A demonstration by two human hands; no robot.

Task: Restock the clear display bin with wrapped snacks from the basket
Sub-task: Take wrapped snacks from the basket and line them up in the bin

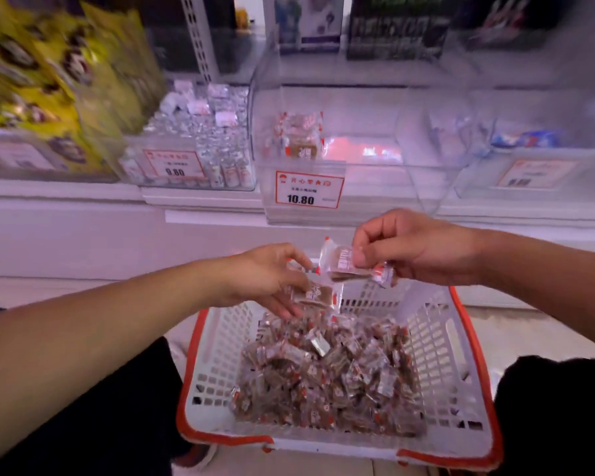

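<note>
Retail snack shop. Evidence: shelf of clear display bins [358, 139] with red-bordered price tags, "10.80" [309, 193] centre, "9.80" [174, 164] left; yellow packaged goods [49, 70] upper left; white-and-red shopping basket [437, 341] below.

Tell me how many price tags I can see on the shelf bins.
3. One reading 9.80 is on the left bin, one reading 10.80 on the middle clear bin, and a blurred one on the right bin. Others may be hidden or out of frame.
</note>
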